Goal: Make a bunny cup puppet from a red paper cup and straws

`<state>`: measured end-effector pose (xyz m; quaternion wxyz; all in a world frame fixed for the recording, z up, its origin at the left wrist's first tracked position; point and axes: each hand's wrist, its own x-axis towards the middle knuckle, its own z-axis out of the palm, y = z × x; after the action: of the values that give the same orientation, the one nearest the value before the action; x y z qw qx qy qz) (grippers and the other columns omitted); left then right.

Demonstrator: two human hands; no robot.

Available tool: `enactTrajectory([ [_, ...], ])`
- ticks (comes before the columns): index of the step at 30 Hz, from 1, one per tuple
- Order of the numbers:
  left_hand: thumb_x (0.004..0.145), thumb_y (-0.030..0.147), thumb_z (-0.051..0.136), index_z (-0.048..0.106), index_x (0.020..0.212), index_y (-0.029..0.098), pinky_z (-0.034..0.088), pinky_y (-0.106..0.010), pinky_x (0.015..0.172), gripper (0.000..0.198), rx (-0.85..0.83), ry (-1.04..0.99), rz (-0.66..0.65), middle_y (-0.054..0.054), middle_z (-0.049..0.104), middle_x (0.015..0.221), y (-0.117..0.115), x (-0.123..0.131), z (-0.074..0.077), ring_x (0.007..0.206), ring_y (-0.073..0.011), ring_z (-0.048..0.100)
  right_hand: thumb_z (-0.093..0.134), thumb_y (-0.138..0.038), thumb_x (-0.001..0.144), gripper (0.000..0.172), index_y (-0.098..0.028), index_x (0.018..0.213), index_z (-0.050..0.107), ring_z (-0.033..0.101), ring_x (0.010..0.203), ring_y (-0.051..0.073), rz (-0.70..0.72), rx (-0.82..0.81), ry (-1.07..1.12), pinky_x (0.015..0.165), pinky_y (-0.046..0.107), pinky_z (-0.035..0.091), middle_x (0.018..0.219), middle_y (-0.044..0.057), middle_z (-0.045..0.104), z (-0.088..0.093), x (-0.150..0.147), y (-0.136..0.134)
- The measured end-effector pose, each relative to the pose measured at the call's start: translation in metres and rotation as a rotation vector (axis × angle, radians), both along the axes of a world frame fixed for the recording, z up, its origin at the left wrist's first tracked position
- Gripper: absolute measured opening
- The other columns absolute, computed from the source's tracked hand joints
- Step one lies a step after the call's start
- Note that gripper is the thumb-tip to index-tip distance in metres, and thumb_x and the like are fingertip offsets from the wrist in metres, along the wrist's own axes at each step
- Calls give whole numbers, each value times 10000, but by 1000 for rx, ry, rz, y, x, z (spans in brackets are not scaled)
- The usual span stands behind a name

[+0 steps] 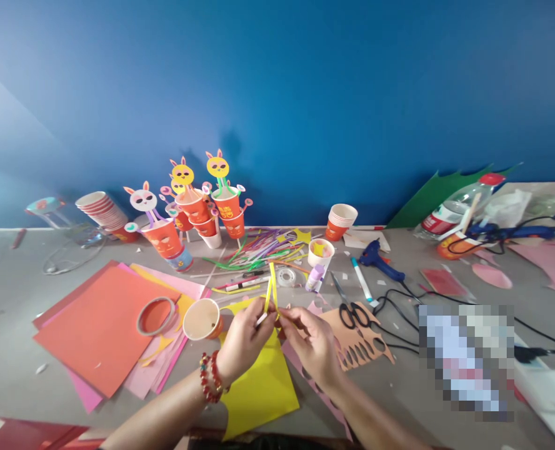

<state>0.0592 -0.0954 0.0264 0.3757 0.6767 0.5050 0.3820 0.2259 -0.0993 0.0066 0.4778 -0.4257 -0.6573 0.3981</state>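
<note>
My left hand, with a red bead bracelet at its wrist, is closed on a yellow pipe cleaner whose two lengths stick up from the fingers. A small white bit shows by the left thumb; what it is I cannot make out. My right hand pinches the lower end of the same pipe cleaner, fingertips meeting those of the left. Beneath both hands lies a cut yellow sheet. Left of them stands an open paper cup. Behind is a heap of coloured pipe cleaners.
Decorated orange cups with rabbit faces stand at the back left. A roll of tape rests on coloured sheets. To the right are scissors, a blue glue gun with a trailing black cord, and a bottle.
</note>
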Motion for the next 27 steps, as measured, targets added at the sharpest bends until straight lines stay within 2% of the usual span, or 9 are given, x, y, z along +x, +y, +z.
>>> enactTrajectory([
  [3,965,254,453,472,829,203,380,-227,630,146,1,22,-17,23,525,736,0,-1,0,659,-132,482,549,-296,980,160,-196,936,666,742,646,176,24,-44,34,548,225,593,822,60,754,1,0,-1],
  [11,947,238,465,481,850,204,371,-229,629,104,-5,53,-19,25,534,736,1,0,-3,643,-129,491,561,-232,960,112,-209,904,655,732,656,183,-45,105,-122,589,247,573,796,46,759,-4,1,1],
  [20,909,214,445,464,765,203,395,-218,613,146,-73,-69,-47,24,530,686,3,3,-1,638,-129,486,563,-167,944,96,-235,928,628,742,726,195,-58,260,-202,668,270,558,823,32,761,-1,2,-2],
  [24,852,165,462,453,732,206,377,-201,574,128,7,-24,0,41,499,628,3,2,-2,580,-113,459,557,-207,960,100,-227,910,641,736,698,188,-6,151,-135,625,252,559,790,34,740,-2,3,-4],
  [27,811,132,482,458,728,208,358,-195,552,115,110,46,11,49,485,604,2,0,-5,544,-104,428,551,-278,982,138,-216,918,656,735,666,179,80,-27,57,595,240,568,758,33,732,-1,2,-5],
])
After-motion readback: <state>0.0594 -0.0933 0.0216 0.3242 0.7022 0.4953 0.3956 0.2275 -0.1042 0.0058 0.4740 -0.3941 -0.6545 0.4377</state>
